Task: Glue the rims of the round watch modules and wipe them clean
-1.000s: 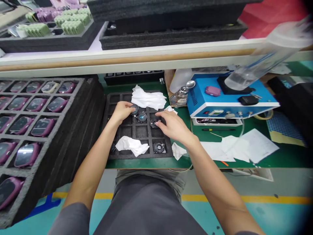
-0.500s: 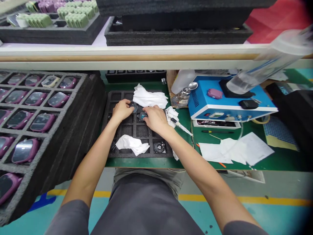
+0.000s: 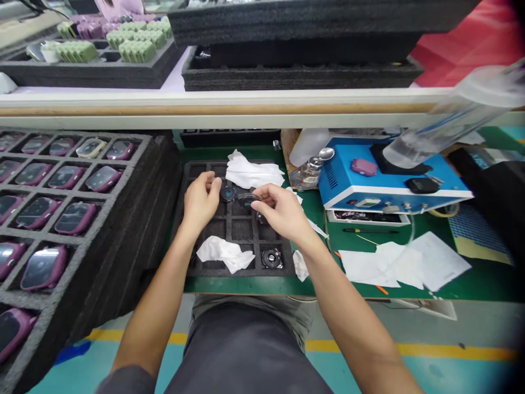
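A black foam tray (image 3: 217,271) with square compartments lies in front of me. Between thumb and fingers, my right hand (image 3: 283,210) pinches a dark round part (image 3: 247,200) with a bluish face, tilted over the tray's middle. My left hand (image 3: 202,201) hovers above the tray's left side with thumb and fingers apart, holding nothing. Just right of its thumb is another round black part (image 3: 227,193) with a blue mark. A round black part (image 3: 271,258) sits in the near right compartment. White tissues lie across the tray, one at the back (image 3: 252,172) and one at the front (image 3: 225,254).
Stacked foam trays (image 3: 77,251) of purple-cased devices rise close on the left. On the right stand a blue machine (image 3: 394,180), a glass bottle (image 3: 307,174) and white papers (image 3: 369,267). A shelf edge (image 3: 262,109) crosses above the bench.
My right hand has lifted the round part and tilted it. My left hand has drawn back slightly left, its thumb now off the other round part. The whole view has shifted slightly downward.
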Tool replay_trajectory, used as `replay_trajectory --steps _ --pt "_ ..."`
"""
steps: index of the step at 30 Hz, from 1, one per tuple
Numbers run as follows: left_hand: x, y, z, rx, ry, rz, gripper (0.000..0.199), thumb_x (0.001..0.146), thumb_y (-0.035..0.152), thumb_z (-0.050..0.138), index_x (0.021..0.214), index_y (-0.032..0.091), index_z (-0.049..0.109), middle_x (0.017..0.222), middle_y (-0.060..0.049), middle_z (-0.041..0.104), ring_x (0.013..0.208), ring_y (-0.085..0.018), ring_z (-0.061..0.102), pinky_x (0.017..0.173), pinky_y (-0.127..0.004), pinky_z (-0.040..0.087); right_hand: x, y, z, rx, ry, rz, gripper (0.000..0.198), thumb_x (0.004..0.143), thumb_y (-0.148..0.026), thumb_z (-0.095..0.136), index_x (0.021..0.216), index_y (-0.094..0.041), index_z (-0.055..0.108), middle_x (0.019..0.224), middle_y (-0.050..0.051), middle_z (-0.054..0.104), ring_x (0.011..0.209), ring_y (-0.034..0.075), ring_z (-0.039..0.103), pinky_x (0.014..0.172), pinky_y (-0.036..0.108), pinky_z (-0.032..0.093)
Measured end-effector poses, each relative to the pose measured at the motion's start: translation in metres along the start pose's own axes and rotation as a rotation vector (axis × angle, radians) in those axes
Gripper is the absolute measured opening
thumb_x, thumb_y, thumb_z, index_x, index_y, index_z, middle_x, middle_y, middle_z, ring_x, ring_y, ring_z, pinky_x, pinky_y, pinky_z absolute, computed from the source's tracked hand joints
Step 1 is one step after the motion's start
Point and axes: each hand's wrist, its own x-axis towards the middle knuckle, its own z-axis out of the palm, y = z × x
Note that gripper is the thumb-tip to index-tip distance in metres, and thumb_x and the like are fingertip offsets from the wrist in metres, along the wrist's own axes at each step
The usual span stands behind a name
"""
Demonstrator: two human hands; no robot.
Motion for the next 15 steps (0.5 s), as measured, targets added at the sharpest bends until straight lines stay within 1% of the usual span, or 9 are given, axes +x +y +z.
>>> replay_trajectory --steps 1,3,4,6,8,10,11,12,15 --pt "-0.015 0.008 0.003 -0.189 0.010 0.041 0.034 0.093 0.037 0.063 0.119 0.017 0.072 0.121 -0.013 0.075 0.109 -0.026 0.070 0.100 -0.036 0.049 -0.007 -0.003 -0.002 0.141 0.035 0.023 0.016 0.086 -0.027 0.069 0.101 -0.020 0.068 0.097 0.004 0.077 0.087 0.018 0.072 0.081 0.033 0.057" --pt "-0.045 0.021 0.013 -0.567 -0.135 -0.003 0.033 0.083 0.038 0.077 0.110 0.018 0.075 0.111 -0.010 0.078 0.100 -0.025 0.072 0.092 -0.033 0.053 -0.021 -0.007 -0.003 0.380 0.067 0.069 0.020 0.083 -0.031 0.071 0.099 -0.020 0.068 0.094 0.004 0.077 0.084 0.018 0.072 0.078 0.032 0.058" --pt "-0.057 0.026 0.020 -0.697 -0.201 -0.052 0.034 0.076 0.036 0.084 0.104 0.018 0.077 0.105 -0.009 0.078 0.095 -0.024 0.072 0.089 -0.032 0.054 -0.028 -0.008 -0.003 0.443 0.068 0.082 0.021 0.083 -0.032 0.071 0.100 -0.020 0.068 0.094 0.004 0.078 0.085 0.018 0.073 0.079 0.032 0.059" --pt "-0.073 0.029 0.035 -0.822 -0.187 -0.128 0.027 0.071 0.032 0.089 0.090 0.017 0.077 0.091 -0.005 0.077 0.086 -0.019 0.070 0.084 -0.030 0.055 -0.041 -0.004 -0.008 0.450 0.080 0.095 0.024 0.085 -0.033 0.068 0.105 -0.020 0.068 0.100 0.005 0.078 0.086 0.018 0.073 0.080 0.033 0.059" --pt "-0.078 0.027 0.047 -0.900 -0.115 -0.183 0.025 0.071 0.033 0.089 0.085 0.018 0.076 0.086 -0.003 0.076 0.080 -0.016 0.068 0.080 -0.028 0.055 -0.053 0.011 -0.020 0.253 0.161 0.106 0.028 0.088 -0.032 0.065 0.114 -0.021 0.068 0.111 0.008 0.077 0.089 0.019 0.072 0.084 0.036 0.059" --pt "-0.075 0.026 0.056 -0.966 -0.077 -0.229 0.026 0.071 0.034 0.089 0.087 0.018 0.076 0.086 -0.002 0.075 0.078 -0.014 0.067 0.077 -0.026 0.055 -0.065 0.033 -0.038 -0.148 0.300 0.141 0.032 0.088 -0.028 0.064 0.120 -0.021 0.068 0.122 0.012 0.074 0.097 0.024 0.070 0.091 0.043 0.056" --pt "-0.073 0.027 0.059 -0.993 -0.079 -0.249 0.027 0.070 0.034 0.089 0.089 0.018 0.076 0.088 -0.002 0.075 0.077 -0.013 0.066 0.076 -0.025 0.055 -0.072 0.045 -0.046 -0.375 0.345 0.181 0.033 0.088 -0.025 0.063 0.120 -0.019 0.069 0.125 0.015 0.072 0.106 0.029 0.067 0.097 0.049 0.053" --pt "-0.071 0.028 0.061 -1.013 -0.092 -0.264 0.028 0.070 0.033 0.089 0.091 0.018 0.076 0.089 -0.002 0.075 0.078 -0.012 0.066 0.075 -0.024 0.054 -0.077 0.057 -0.054 -0.530 0.335 0.230 0.033 0.087 -0.023 0.062 0.119 -0.018 0.071 0.122 0.017 0.073 0.110 0.033 0.065 0.098 0.052 0.051" --pt "-0.068 0.034 0.065 -1.043 -0.137 -0.306 0.029 0.070 0.031 0.088 0.092 0.019 0.075 0.090 -0.001 0.075 0.078 -0.011 0.066 0.074 -0.022 0.053 -0.088 0.083 -0.065 -0.607 0.314 0.267 0.028 0.085 -0.019 0.058 0.107 -0.017 0.076 0.103 0.017 0.078 0.099 0.034 0.065 0.092 0.052 0.051"
